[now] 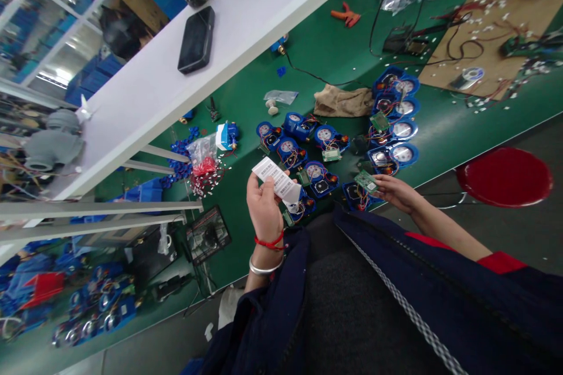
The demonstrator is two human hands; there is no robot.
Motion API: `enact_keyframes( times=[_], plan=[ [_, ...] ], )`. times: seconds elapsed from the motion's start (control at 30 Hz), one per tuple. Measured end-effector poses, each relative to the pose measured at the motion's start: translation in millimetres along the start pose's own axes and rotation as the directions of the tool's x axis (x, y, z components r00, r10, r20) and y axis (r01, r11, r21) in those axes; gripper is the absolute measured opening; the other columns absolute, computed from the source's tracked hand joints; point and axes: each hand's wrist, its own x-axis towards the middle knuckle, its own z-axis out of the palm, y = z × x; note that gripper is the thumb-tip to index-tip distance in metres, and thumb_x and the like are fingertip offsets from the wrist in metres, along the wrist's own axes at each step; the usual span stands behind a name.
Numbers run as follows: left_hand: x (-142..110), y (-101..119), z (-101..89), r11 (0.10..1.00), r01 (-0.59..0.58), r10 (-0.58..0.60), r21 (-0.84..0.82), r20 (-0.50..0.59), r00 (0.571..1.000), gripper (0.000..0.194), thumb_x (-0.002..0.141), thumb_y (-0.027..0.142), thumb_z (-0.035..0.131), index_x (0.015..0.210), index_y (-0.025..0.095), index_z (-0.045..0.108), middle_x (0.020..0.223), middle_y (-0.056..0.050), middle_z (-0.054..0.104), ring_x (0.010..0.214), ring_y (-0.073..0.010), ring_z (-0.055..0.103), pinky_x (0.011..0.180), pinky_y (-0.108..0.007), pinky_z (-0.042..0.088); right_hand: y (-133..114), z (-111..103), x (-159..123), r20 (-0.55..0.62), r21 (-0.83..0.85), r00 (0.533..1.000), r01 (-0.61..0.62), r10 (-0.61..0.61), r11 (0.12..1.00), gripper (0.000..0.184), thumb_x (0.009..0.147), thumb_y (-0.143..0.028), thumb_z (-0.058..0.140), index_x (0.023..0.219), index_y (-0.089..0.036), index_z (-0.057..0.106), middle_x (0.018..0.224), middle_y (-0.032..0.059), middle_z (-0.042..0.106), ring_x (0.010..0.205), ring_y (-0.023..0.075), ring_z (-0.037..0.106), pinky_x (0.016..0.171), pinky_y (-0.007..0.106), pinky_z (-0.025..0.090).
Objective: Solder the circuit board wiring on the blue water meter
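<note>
While the head view shows both hands at work, the left hand [266, 208] grasps a strip of barcode labels [277, 179], its thumb pressing on top, probably so that the printed face stays flat and readable. Its lower end bends down over a blue unit. The right hand [396, 192] pinches a green circuit board [366, 180] by its near edge, which seems meant to leave most of the face uncovered. That board is just above an open blue housing [357, 196] at the front of the bench [325, 41]; whether wires join the two, I cannot tell. Other blue units [323, 176] sit clustered between the hands, and a row of round-dialled meters [402, 129] stands beyond the board, presumably kept within easy reach.
</note>
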Motion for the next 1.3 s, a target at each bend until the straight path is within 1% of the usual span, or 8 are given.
enact_keyframes(
  times=[0.1, 0.23, 0.5, 0.7, 0.97, 1.13, 1.3],
  plan=[
    [-0.3, 0.6, 0.4, 1.0, -0.008, 0.008, 0.008, 0.017, 1.0, 0.034, 0.086, 0.028, 0.056, 0.117, 0.018, 0.048, 0.093, -0.011, 0.07, 0.086, -0.0254, 0.069, 0.073, -0.037, 0.057, -0.6, 1.1, -0.2, 0.001, 0.007, 1.0, -0.001, 0.001, 1.0, 0.029, 0.076, -0.026, 0.067, 0.105, -0.024, 0.063, 0.104, 0.0048, 0.065, 0.093, 0.0181, 0.062, 0.081, 0.031, 0.054],
    [-0.1, 1.1, 2.2, 1.0, -0.028, 0.028, 0.012, -0.002, 1.0, 0.031, 0.085, 0.026, 0.057, 0.114, 0.018, 0.05, 0.093, -0.01, 0.07, 0.088, -0.0256, 0.068, 0.071, -0.036, 0.058, -1.3, 2.0, -0.5, -0.005, 0.004, 1.0, 0.001, -0.001, 1.0, 0.027, 0.076, -0.026, 0.067, 0.102, -0.024, 0.063, 0.101, 0.0042, 0.066, 0.09, 0.0171, 0.062, 0.079, 0.029, 0.054],
    [0.5, 1.4, 4.6, 0.999, -0.047, 0.047, 0.001, -0.007, 0.999, 0.027, 0.084, 0.023, 0.058, 0.11, 0.018, 0.053, 0.094, -0.008, 0.068, 0.09, -0.0252, 0.068, 0.071, -0.036, 0.058, -1.9, 3.5, -0.5, -0.007, 0.015, 1.0, 0.011, -0.01, 1.0, 0.024, 0.075, -0.028, 0.068, 0.098, -0.024, 0.063, 0.101, 0.0041, 0.065, 0.092, 0.0178, 0.061, 0.085, 0.034, 0.052],
    [0.2, 1.3, 5.0, 0.998, -0.061, 0.061, 0.025, -0.017, 0.998, 0.026, 0.083, 0.024, 0.058, 0.108, 0.017, 0.054, 0.096, -0.008, 0.066, 0.09, -0.0262, 0.067, 0.072, -0.039, 0.058, -5.3, 7.1, -3.2, 0.0, 0.008, 1.0, 0.022, -0.022, 1.0, 0.024, 0.074, -0.029, 0.069, 0.097, -0.024, 0.064, 0.102, 0.0062, 0.064, 0.094, 0.0191, 0.06, 0.085, 0.035, 0.052],
    [0.3, 0.9, 5.5, 0.997, -0.071, 0.071, 0.033, -0.014, 0.997, 0.022, 0.084, 0.024, 0.057, 0.105, 0.016, 0.055, 0.098, -0.009, 0.064, 0.089, -0.0255, 0.067, 0.071, -0.038, 0.058, -4.7, 7.0, -3.5, -0.002, -0.008, 1.0, 0.024, -0.024, 1.0, 0.024, 0.073, -0.032, 0.069, 0.096, -0.025, 0.065, 0.102, 0.0064, 0.064, 0.094, 0.0197, 0.06, 0.086, 0.036, 0.052],
    [0.6, 1.0, 5.0, 0.997, -0.067, 0.068, 0.023, -0.008, 0.998, 0.023, 0.084, 0.023, 0.057, 0.105, 0.017, 0.055, 0.097, -0.008, 0.065, 0.09, -0.0258, 0.067, 0.071, -0.039, 0.058, -5.1, 7.4, -3.6, -0.005, -0.017, 1.0, 0.025, -0.026, 1.0, 0.027, 0.073, -0.032, 0.069, 0.098, -0.023, 0.065, 0.103, 0.0069, 0.064, 0.095, 0.0203, 0.06, 0.086, 0.036, 0.052],
    [0.6, 1.2, 5.3, 0.997, -0.068, 0.068, 0.025, -0.013, 0.998, 0.024, 0.083, 0.023, 0.058, 0.106, 0.017, 0.054, 0.097, -0.008, 0.065, 0.09, -0.0259, 0.067, 0.071, -0.039, 0.058, -4.7, 7.2, -3.6, -0.008, -0.018, 1.0, 0.03, -0.03, 0.999, 0.027, 0.073, -0.033, 0.069, 0.097, -0.024, 0.065, 0.104, 0.0078, 0.064, 0.095, 0.0204, 0.06, 0.085, 0.035, 0.052]
  ],
)
